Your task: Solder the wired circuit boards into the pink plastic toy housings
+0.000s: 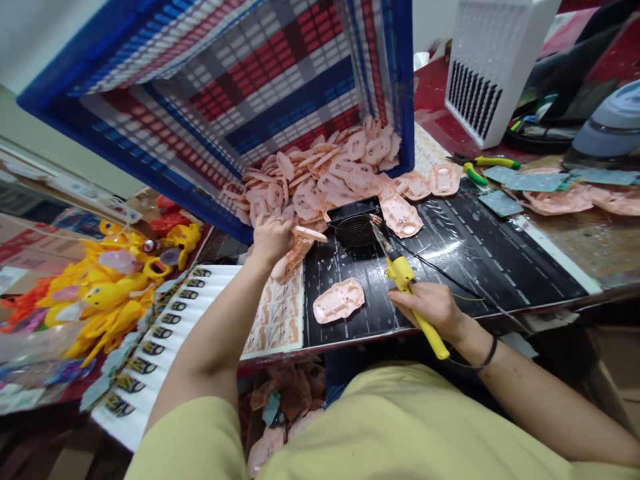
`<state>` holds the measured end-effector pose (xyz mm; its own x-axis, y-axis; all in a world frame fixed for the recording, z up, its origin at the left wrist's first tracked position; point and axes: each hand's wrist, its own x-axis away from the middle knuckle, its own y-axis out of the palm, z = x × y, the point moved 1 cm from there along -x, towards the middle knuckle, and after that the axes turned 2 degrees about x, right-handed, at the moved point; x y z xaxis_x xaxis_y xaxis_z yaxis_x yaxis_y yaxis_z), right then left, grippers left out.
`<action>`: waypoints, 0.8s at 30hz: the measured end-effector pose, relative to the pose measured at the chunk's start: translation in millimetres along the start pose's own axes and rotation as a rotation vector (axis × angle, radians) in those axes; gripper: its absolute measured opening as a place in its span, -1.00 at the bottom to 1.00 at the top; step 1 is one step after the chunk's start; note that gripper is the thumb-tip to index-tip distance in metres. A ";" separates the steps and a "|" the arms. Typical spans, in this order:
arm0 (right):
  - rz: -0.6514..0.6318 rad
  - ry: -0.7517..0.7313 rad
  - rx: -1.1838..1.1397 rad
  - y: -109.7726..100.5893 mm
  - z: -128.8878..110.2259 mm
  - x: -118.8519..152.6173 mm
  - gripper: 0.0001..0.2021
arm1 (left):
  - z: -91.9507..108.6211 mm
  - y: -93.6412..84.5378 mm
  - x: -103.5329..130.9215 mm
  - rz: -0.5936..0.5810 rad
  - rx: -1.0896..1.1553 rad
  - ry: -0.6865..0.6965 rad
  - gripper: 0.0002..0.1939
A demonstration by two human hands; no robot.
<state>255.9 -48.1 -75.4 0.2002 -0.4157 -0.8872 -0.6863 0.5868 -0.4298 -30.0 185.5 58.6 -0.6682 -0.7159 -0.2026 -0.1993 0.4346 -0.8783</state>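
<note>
My left hand [273, 238] is closed on a flat pink plastic piece [311, 233], held edge-on at the front of a heap of similar pink pieces [320, 180]. In my right hand [434, 307] is a yellow soldering iron [403, 272], gripped by its handle, with its tip pointing up and away from me. The tip is close to a small black fan [356, 223]; I cannot tell whether they touch. A single pink plastic shell [339, 301] lies on the black mat [480, 260] between my hands. Another pink shell [401, 215] lies just right of the fan.
A blue crate [409, 80] lined with checked fabric is tipped toward me, spilling the heap. Yellow plastic parts [120, 287] and a white strip with dark pieces [150, 353] are at left. Green-handled pliers [495, 162], green circuit boards [525, 179] and a white ventilated box [493, 73] stand right.
</note>
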 end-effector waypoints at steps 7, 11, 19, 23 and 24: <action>0.001 0.002 0.000 -4.1 -2.0 -3.5 -0.72 | -7.6 -37.3 29.9 -0.077 0.051 0.104 -0.66; -0.009 0.005 0.001 -5.5 -3.1 -2.4 -0.68 | 25.9 -28.7 46.4 -0.172 0.108 0.305 -0.64; -0.053 0.018 0.031 -9.3 -3.0 -0.8 -0.66 | 74.6 21.1 91.2 -0.105 0.509 0.090 -0.52; -0.069 0.021 0.017 -11.5 -3.3 -2.6 -0.65 | 86.6 39.3 116.0 -0.207 0.682 0.011 -0.49; -0.070 0.019 0.006 -12.0 -3.0 -3.4 -0.63 | 87.1 40.7 120.4 -0.198 0.717 0.014 -0.51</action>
<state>261.4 -55.9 -66.7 0.2344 -0.4691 -0.8515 -0.6671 0.5595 -0.4919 -56.1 69.4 -39.2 -0.6786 -0.7344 -0.0098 0.1967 -0.1689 -0.9658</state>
